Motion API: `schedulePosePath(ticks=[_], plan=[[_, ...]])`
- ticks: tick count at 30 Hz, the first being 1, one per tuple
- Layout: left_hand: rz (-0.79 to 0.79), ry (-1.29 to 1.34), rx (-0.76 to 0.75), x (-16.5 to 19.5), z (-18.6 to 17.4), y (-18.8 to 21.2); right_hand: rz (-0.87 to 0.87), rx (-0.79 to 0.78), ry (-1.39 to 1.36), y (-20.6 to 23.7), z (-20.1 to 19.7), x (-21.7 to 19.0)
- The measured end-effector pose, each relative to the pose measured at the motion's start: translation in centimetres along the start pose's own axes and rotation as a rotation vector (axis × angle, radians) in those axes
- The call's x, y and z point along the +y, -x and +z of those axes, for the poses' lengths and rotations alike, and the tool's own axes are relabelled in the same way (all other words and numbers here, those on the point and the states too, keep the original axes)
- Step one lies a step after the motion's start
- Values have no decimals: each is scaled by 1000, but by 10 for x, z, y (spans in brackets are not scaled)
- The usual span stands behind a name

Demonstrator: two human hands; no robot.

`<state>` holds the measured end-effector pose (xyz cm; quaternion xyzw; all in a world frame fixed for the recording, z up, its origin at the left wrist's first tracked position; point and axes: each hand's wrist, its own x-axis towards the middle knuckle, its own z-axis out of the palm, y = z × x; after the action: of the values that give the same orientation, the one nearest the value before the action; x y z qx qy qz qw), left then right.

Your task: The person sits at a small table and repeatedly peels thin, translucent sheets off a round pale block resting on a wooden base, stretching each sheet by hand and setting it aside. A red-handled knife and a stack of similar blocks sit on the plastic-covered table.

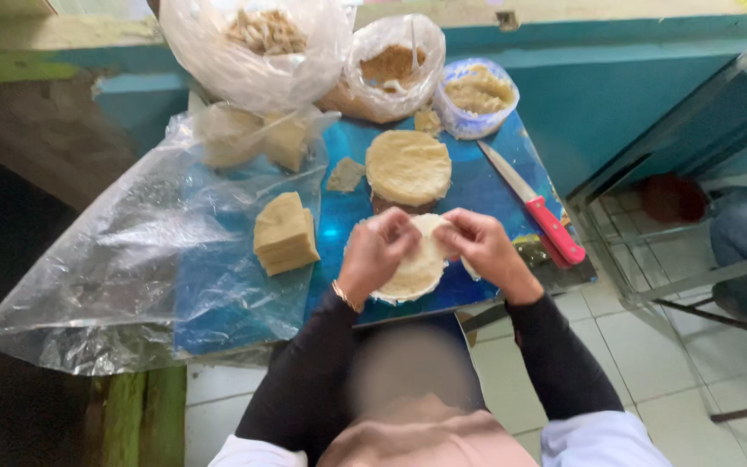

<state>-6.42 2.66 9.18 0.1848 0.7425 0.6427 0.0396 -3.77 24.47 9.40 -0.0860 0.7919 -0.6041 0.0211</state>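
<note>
- Left hand (379,253) and right hand (480,246) meet over a pale round wrapper (417,264), fingers curled and pinching its top edge.
- The wrapper sits on a stack at the blue table's (494,186) near edge.
- Behind it, a second round stack (408,166).
- Right: a pink-handled knife (536,206).
- Left: square sheets (284,233) on a clear bag (131,259).

Glossy blue tabletop (494,186), crinkled clear plastic sheet (114,259), matt floury dough round (415,268).
</note>
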Motion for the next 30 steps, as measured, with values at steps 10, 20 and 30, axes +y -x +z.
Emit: schedulePosePath(ticks=[10,20,30], plan=[[-66,251,-116,-36,-7,-35,114,-37,-170,-18,-25,-9],[-421,703,-193,-13,-9,6,356,-2,-642,7,-25,-1],[-585,921,-326,27,-17,92,493,4,-812,87,-9,-26]])
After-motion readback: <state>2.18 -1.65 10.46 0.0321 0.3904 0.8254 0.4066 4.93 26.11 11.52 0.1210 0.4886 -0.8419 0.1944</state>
